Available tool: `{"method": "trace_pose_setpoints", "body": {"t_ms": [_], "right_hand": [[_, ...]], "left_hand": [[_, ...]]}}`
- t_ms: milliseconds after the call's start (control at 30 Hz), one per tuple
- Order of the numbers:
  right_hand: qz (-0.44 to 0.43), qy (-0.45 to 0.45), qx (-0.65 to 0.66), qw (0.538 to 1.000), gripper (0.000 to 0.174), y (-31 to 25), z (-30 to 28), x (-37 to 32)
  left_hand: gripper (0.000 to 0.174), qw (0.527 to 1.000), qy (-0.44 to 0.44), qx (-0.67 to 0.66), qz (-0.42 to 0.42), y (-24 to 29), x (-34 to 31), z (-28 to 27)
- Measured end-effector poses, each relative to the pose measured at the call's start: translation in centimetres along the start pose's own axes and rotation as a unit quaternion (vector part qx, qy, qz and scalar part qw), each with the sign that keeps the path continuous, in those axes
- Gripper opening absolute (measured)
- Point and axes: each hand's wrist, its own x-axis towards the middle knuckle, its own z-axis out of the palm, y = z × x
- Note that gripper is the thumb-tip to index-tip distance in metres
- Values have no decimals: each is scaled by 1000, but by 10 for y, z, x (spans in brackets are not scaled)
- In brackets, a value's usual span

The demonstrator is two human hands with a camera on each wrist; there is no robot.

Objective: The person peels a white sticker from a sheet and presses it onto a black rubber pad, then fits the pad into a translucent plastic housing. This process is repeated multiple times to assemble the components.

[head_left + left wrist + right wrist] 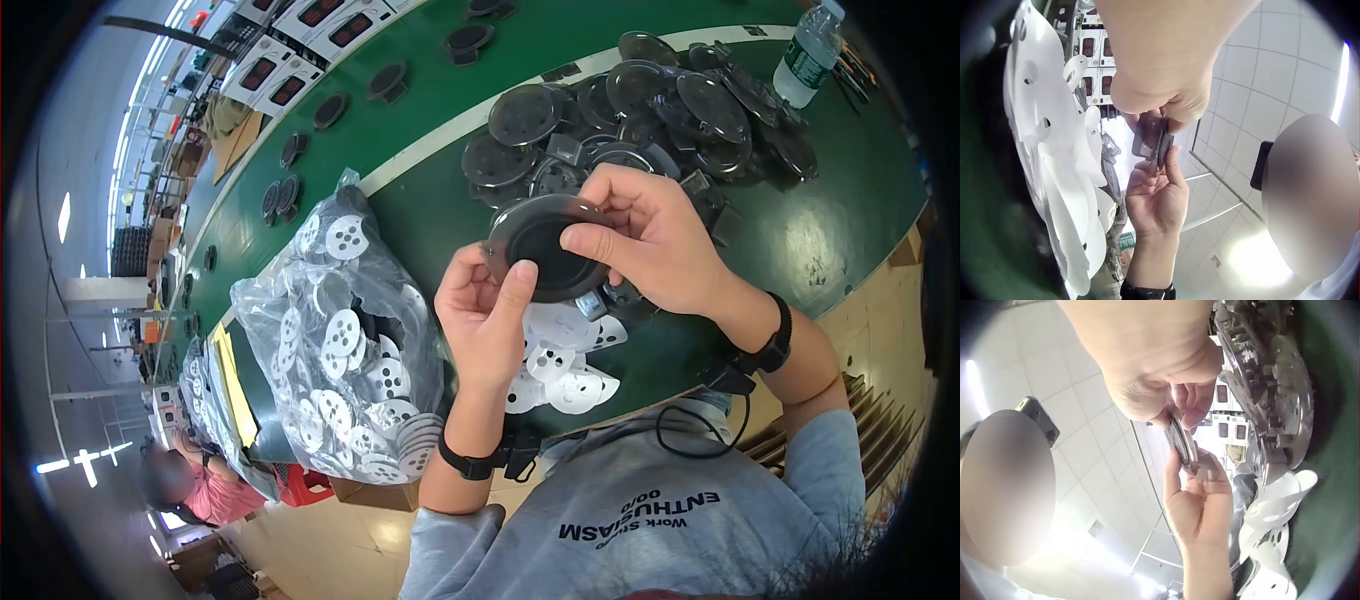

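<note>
Both hands hold a round, dark plastic cover with a see-through smoky rim and a black, flat middle, up in front of the chest. My left hand pinches its left edge, thumb on the face. On the opposite side my right hand grips the rim, with its thumb lying over the black face. Edge-on in the left wrist view, the cover shows a boxy part on its back. Below the hands lie loose white sheet discs with holes. Behind them is a heap of similar dark covers.
A clear plastic bag full of white perforated discs lies to the left. A water bottle stands at the far right. Beyond a pale strip, spaced dark covers sit on the green surface. Another person sits at far left.
</note>
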Motion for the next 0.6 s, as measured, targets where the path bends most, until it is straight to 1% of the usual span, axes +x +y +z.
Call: {"method": "trace_pose_setpoints", "body": {"t_ms": [100,200,300,400,433,500,533,600], "right_hand": [[-3,-9,22,1000,19,9,1,2],[-1,-50,74,996,26,13,7,5],[-56,-29,8,998,30,12,9,2],[29,-44,-42,998,39,-4,2,0],[24,-31,-37,999,42,-4,3,-1],[1,-17,-32,999,46,-2,11,-1],[-50,-4,-94,994,52,3,11,0],[-126,35,-72,989,56,6,17,1]], "left_hand": [[16,1000,15,6,8,-1,0,-2],[15,1000,22,-1,20,-2,1,-2],[14,999,18,-15,28,-3,0,-1],[14,999,8,9,40,-4,-1,-3],[13,999,6,23,47,-2,-1,-5],[12,998,23,39,46,7,6,-6],[11,998,39,36,29,14,11,-8],[11,997,76,22,-13,36,27,-5]]}}
